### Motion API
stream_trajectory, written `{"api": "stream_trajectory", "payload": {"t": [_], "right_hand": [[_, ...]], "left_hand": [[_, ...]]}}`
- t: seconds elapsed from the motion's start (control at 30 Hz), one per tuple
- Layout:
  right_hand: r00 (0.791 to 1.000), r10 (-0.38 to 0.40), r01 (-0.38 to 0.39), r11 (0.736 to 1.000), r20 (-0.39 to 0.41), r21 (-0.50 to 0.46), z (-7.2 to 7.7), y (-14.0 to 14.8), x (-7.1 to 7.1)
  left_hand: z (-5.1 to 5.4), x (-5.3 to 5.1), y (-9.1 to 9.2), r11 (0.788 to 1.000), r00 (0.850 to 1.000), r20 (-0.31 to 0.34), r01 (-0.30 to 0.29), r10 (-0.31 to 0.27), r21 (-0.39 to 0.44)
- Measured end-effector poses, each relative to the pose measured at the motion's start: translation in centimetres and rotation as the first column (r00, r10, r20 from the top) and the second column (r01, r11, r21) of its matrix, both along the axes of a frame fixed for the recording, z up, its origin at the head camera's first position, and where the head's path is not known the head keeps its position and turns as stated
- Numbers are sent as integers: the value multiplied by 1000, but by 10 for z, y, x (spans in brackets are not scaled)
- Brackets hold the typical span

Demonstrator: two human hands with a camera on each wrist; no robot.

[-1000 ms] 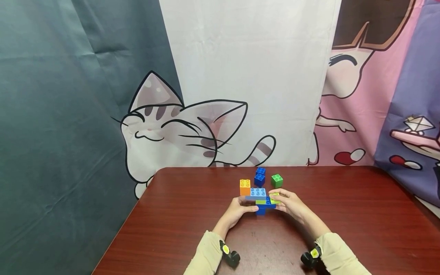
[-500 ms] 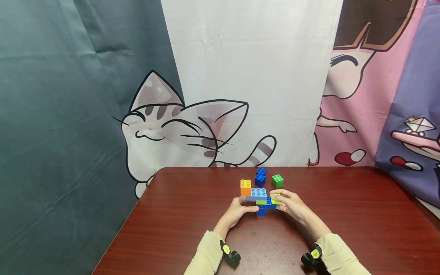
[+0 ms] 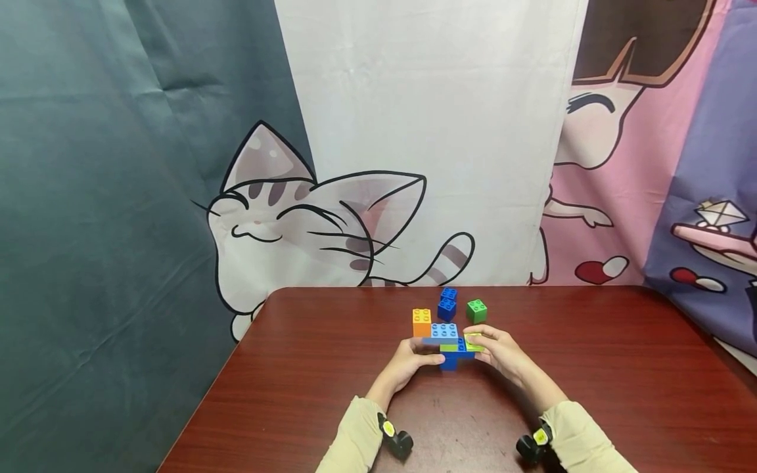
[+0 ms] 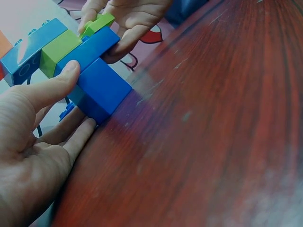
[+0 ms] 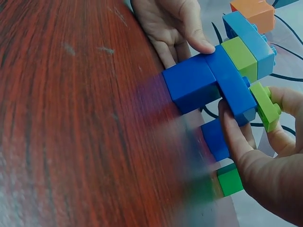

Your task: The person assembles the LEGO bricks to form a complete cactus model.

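Steadiness seems why the left hand (image 3: 405, 362) grips the brick build (image 3: 449, 347) while the right hand (image 3: 501, 349) pinches its lime piece (image 5: 264, 108) against the blue beam (image 5: 231, 84), presumably seating it.

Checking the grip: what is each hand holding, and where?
Left hand: brick build, by the left side of its blue bricks. Right hand: its right end, at the small lime brick.
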State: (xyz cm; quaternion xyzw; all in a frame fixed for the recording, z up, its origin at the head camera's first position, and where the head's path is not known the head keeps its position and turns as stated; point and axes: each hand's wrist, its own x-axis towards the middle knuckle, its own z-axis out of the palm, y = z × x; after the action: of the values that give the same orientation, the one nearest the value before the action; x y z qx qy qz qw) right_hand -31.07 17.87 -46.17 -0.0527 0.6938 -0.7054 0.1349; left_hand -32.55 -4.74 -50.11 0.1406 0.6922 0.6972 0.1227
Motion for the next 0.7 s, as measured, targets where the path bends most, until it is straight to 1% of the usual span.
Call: {"api": "stream_trajectory", "payload": {"t": [0.23,0.4,0.53,0.63,0.7], "right_hand": [[999,-31,31,999,-19,7,2,-2,1],[999,-55,55,998,-1,5,2,-3,2],[999,-40,40,999,-3,8,2,-3,2],[999,-26,26,999,-18,21,2,-3,1],[999,-35,36,999,-20,30,2,-4,1]], "left_hand": [[0,1,1,1000,1000,1,2,-2,0],[0,1,1,1000,1000,3,1,-1,-6],[0,1,1,1000,1000,4,7,-7,-5],[0,1,0,1000,1000,4,12,-12,3],[0,1,-1,1000,1000,-2,13,-13,3]]}}
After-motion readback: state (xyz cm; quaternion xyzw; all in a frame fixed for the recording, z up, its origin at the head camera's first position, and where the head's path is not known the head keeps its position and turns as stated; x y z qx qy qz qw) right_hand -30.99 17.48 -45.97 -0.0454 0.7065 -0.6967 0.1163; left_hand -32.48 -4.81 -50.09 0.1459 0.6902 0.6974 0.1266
